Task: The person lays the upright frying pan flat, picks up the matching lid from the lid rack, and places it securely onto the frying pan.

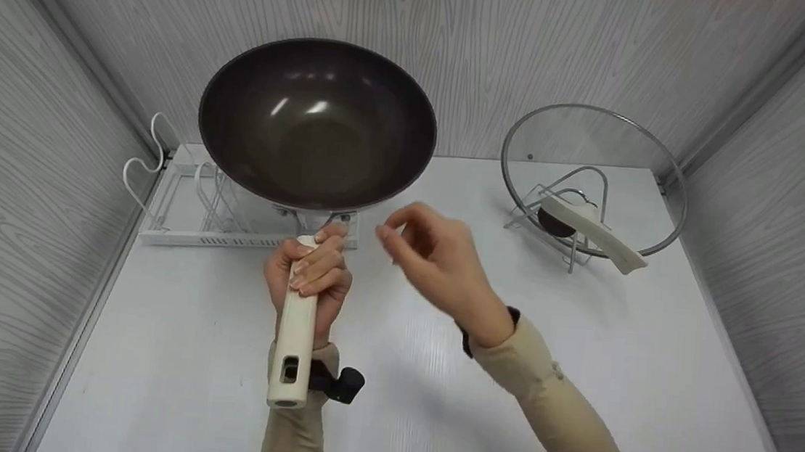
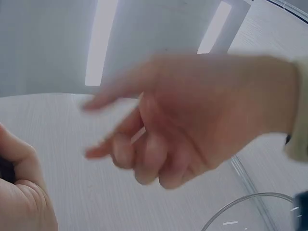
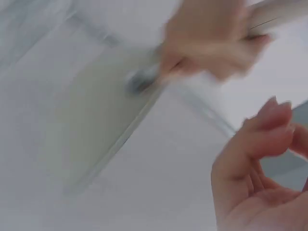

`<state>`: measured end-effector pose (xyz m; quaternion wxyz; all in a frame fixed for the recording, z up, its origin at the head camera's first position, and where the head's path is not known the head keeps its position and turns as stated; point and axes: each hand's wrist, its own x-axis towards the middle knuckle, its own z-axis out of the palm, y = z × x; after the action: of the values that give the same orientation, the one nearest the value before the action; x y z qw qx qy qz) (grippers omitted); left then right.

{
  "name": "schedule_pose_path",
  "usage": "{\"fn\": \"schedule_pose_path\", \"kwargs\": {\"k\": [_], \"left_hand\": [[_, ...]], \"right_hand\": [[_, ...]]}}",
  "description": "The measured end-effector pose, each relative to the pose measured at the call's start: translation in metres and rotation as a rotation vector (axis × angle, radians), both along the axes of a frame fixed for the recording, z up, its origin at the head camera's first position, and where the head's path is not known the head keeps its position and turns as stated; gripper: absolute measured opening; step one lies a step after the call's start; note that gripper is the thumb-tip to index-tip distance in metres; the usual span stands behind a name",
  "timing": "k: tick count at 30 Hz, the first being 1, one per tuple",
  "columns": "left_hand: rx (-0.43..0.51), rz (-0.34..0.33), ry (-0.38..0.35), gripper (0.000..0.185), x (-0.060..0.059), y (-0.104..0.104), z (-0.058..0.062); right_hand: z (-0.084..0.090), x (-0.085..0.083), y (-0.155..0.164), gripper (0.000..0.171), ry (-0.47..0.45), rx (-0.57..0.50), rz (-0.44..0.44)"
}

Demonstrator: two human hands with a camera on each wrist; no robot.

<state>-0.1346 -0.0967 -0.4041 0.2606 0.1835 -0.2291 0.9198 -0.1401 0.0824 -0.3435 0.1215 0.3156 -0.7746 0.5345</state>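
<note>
A dark-lined wok [image 1: 317, 124] with a long cream handle [image 1: 296, 340] is tilted so its inside shows in the head view. My left hand [image 1: 318, 273] grips the handle near the pan, fingers wrapped over its top. To the right of the handle, my right hand [image 1: 436, 258] hovers with loosely curled fingers and thumb, holding nothing. The left wrist view shows the right hand [image 2: 178, 115] blurred, with part of the left hand [image 2: 21, 187] at the left edge. In the right wrist view the wok's pale underside [image 3: 91, 115] appears, blurred.
A white wire rack [image 1: 183, 236] stands at the back left, partly hidden behind the wok. At the back right, a glass lid [image 1: 591, 148] with a metal rim leans on a wire stand [image 1: 512, 225], its cream handle [image 1: 595, 235] facing forward. Grey wood-grain walls enclose the white table [image 1: 429, 418].
</note>
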Motion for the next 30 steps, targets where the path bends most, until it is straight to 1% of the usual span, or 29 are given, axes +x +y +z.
{"fn": "schedule_pose_path", "kwargs": {"k": [3, 5, 8, 9, 11, 12, 13, 14, 15, 17, 20, 21, 22, 23, 25, 27, 30], "left_hand": [[-0.008, 0.005, -0.001, 0.019, -0.001, -0.001, 0.0], [-0.008, 0.008, 0.002, 0.019, -0.002, 0.0, 0.0], [0.005, 0.006, 0.009, 0.02, -0.002, 0.0, 0.001], [0.01, 0.004, 0.01, 0.02, -0.002, 0.0, 0.0], [0.012, 0.002, 0.009, 0.02, -0.002, 0.0, 0.001], [0.01, 0.003, 0.006, 0.02, -0.002, 0.0, 0.001], [0.008, 0.002, 0.003, 0.02, -0.002, -0.001, 0.001], [0.005, 0.002, 0.001, 0.02, -0.002, -0.001, 0.001], [0.001, 0.002, -0.002, 0.02, -0.002, -0.001, 0.002], [-0.008, 0.002, -0.004, 0.02, -0.002, 0.0, 0.003], [-0.025, -0.003, -0.01, 0.02, -0.001, 0.001, 0.004], [-0.035, -0.004, -0.015, 0.019, -0.001, 0.001, 0.004], [-0.047, -0.007, -0.021, 0.019, -0.001, 0.001, 0.004], [-0.06, -0.01, -0.028, 0.019, 0.0, 0.002, 0.004], [-0.086, -0.013, -0.043, 0.019, 0.0, 0.003, 0.004], [-0.104, -0.017, -0.048, 0.019, 0.0, 0.003, 0.004], [-0.099, -0.035, -0.053, 0.019, 0.001, 0.001, 0.003]], "right_hand": [[0.0, -0.036, 0.008, 0.017, 0.224, 0.098, -0.275], [-0.001, -0.061, 0.014, 0.022, 0.344, 0.174, -0.418], [-0.008, -0.097, 0.025, 0.027, 0.471, 0.283, -0.565], [-0.011, -0.108, 0.029, 0.028, 0.499, 0.318, -0.594], [-0.018, -0.126, 0.035, 0.031, 0.513, 0.381, -0.618], [-0.021, -0.134, 0.037, 0.033, 0.495, 0.411, -0.614], [-0.024, -0.14, 0.038, 0.036, 0.456, 0.435, -0.599], [-0.026, -0.146, 0.039, 0.039, 0.396, 0.452, -0.571], [-0.027, -0.151, 0.04, 0.041, 0.311, 0.459, -0.529], [-0.03, -0.161, 0.04, 0.045, 0.1, 0.446, -0.438], [-0.034, -0.171, 0.039, 0.047, -0.205, 0.389, -0.325], [-0.036, -0.174, 0.039, 0.047, -0.28, 0.367, -0.299], [-0.037, -0.177, 0.039, 0.046, -0.33, 0.346, -0.277], [-0.04, -0.179, 0.039, 0.044, -0.363, 0.328, -0.259], [-0.043, -0.181, 0.04, 0.038, -0.4, 0.28, -0.23], [-0.047, -0.183, 0.041, 0.028, -0.402, 0.24, -0.214], [-0.05, -0.182, 0.042, 0.014, -0.422, 0.126, -0.184]]}}
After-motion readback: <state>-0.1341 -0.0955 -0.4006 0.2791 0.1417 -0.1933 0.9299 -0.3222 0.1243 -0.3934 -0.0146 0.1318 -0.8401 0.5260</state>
